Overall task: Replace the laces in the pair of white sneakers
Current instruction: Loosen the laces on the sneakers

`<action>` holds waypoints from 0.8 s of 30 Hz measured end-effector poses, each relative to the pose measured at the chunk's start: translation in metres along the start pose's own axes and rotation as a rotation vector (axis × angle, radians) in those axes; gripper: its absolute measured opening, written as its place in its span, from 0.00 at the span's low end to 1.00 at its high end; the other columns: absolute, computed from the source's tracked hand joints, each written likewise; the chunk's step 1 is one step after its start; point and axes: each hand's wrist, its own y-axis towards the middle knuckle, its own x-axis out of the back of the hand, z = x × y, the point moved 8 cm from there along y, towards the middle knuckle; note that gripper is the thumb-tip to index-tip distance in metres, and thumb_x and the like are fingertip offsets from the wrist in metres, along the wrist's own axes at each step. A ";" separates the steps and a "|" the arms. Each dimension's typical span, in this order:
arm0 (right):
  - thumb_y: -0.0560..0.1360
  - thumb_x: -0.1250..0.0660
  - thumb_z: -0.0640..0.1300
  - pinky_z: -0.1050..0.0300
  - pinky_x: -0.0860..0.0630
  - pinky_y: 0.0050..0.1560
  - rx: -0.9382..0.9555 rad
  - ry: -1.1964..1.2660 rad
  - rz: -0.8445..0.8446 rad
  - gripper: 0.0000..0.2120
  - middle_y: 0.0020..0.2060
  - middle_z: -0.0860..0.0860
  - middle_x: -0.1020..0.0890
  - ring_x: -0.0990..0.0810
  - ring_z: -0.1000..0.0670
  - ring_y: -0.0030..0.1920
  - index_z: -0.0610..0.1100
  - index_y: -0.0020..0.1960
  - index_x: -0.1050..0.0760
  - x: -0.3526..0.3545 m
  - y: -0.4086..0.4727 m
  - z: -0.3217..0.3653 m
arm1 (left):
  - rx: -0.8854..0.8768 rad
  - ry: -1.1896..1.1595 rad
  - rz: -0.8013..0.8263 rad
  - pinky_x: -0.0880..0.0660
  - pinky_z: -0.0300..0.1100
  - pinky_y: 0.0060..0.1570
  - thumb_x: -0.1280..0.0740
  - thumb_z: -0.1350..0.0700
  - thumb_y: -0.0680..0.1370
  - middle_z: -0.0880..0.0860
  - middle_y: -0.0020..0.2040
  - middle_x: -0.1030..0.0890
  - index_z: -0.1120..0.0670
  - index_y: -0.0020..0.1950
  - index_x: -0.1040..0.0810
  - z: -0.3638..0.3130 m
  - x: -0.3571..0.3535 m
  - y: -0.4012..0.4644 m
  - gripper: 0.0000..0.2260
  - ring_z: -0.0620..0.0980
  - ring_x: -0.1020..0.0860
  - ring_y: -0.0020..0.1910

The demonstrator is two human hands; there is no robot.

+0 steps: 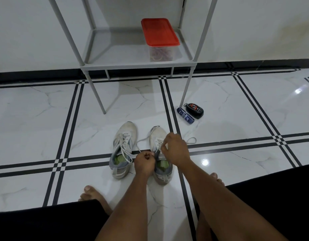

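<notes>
Left hand [144, 162] fingers are curled tight, pinching the tongue of the right sneaker [160, 154]; right hand [176, 150] fingers pinch its white lace [191, 140] above the eyelets. That lace trails loose to both sides. Just left of this shoe, the left sneaker [123, 148] sits laced, both scuffed white with green insoles, on the tiled floor [46, 119].

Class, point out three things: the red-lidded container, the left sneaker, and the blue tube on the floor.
red-lidded container [159, 31], head view, middle of the lid.
left sneaker [126, 131], head view, on its toe.
blue tube [185, 115], head view, middle of its body.
</notes>
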 end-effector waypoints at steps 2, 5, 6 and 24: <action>0.78 0.31 0.47 0.47 0.21 0.55 -0.255 0.218 -0.083 0.08 0.61 0.48 0.24 0.26 0.44 0.62 0.46 0.55 0.17 0.006 -0.004 -0.028 | 0.040 -0.041 0.006 0.23 0.39 0.43 0.30 0.61 0.78 0.49 0.40 0.15 0.53 0.45 0.14 0.004 0.002 0.003 0.06 0.49 0.18 0.42; 0.74 0.31 0.49 0.44 0.24 0.63 -0.207 0.292 0.062 0.22 0.69 0.48 0.28 0.31 0.42 0.69 0.51 0.68 0.21 -0.010 -0.006 -0.025 | 0.078 -0.089 0.056 0.16 0.51 0.52 0.29 0.55 0.74 0.49 0.39 0.14 0.51 0.43 0.13 0.014 -0.002 0.011 0.04 0.51 0.15 0.43; 0.74 0.30 0.53 0.43 0.25 0.65 -0.127 0.235 0.130 0.22 0.70 0.49 0.28 0.31 0.42 0.69 0.53 0.68 0.20 -0.016 -0.007 -0.015 | 0.074 -0.093 0.078 0.16 0.54 0.52 0.29 0.52 0.72 0.48 0.38 0.14 0.51 0.42 0.13 0.016 -0.004 0.013 0.05 0.51 0.15 0.43; 0.80 0.32 0.51 0.46 0.30 0.63 0.128 -0.095 0.215 0.11 0.67 0.51 0.23 0.30 0.43 0.68 0.51 0.57 0.13 -0.029 -0.006 0.008 | 0.039 -0.047 0.144 0.16 0.57 0.52 0.31 0.49 0.69 0.47 0.39 0.13 0.47 0.43 0.13 0.032 -0.011 0.031 0.07 0.51 0.14 0.44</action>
